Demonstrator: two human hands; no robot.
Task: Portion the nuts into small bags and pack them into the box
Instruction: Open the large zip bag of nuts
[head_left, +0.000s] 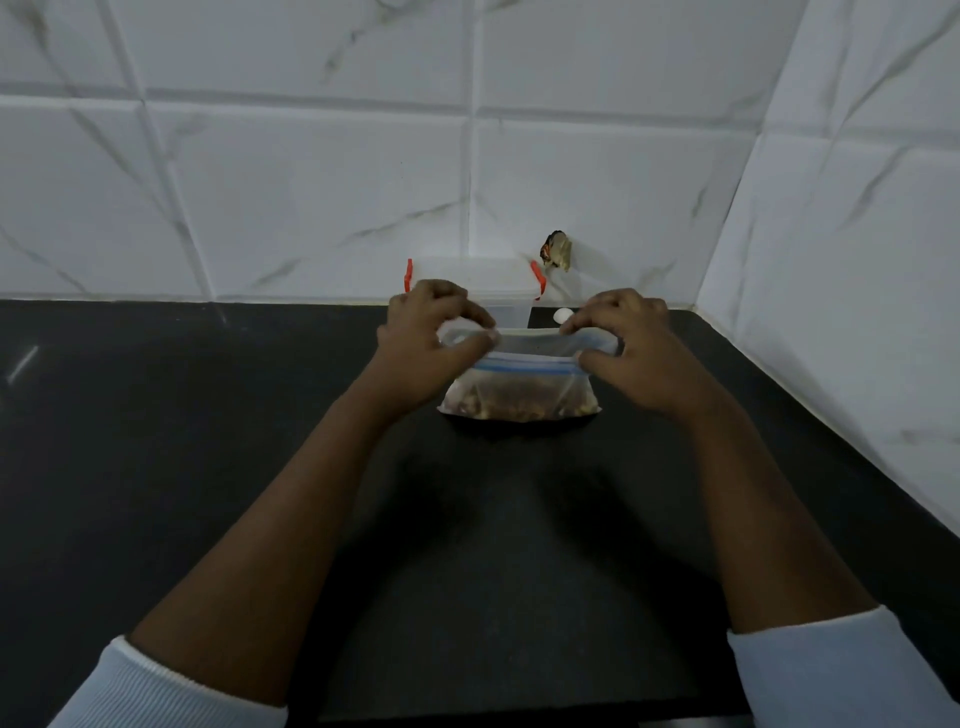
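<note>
A clear zip bag with a blue seal strip stands on the black counter, its lower part filled with brown nuts. My left hand pinches the left end of the bag's top edge. My right hand pinches the right end of the same edge. The mouth of the bag is stretched between the two hands. Behind the bag, against the wall, stands a clear plastic box with red clips on its sides; my left hand hides part of it.
The black counter runs left and toward me. White marble-look tiled walls close the back and the right side, forming a corner. A small white object lies by the box. A dark damaged patch marks the back wall.
</note>
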